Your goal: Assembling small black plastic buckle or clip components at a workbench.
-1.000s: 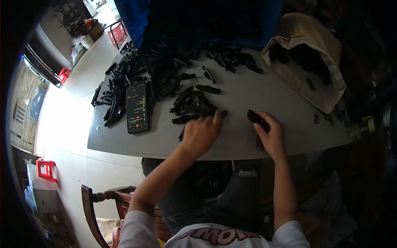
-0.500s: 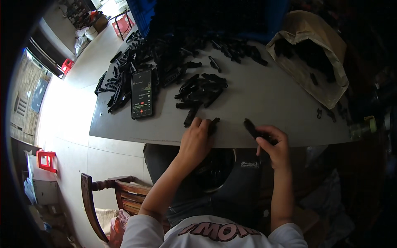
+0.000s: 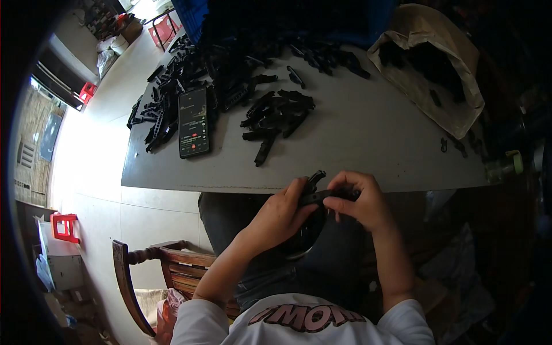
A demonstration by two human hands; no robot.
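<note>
My left hand (image 3: 276,214) is closed around a slim black plastic part (image 3: 315,179) whose end pokes up past the fingers. Beside it, my right hand (image 3: 367,201) grips another black plastic piece (image 3: 312,198), which reaches across to my left fingertips. Both hands meet just off the front edge of the grey table (image 3: 356,155), above my lap. Fingers hide most of both pieces, and I cannot tell whether they are joined. A small pile of similar black parts (image 3: 282,109) lies on the table beyond my hands.
A large heap of black parts (image 3: 167,98) spreads along the table's left and back, with a lit phone (image 3: 194,123) beside it. Behind stands a blue crate (image 3: 190,20). An open brown bag (image 3: 425,112) with black contents lies at right. A wooden chair (image 3: 184,261) is at lower left.
My hands have come together from apart. The left moved right, off the table top; the right moved left, bringing its black piece against the left fingers. The view has shifted slightly.
</note>
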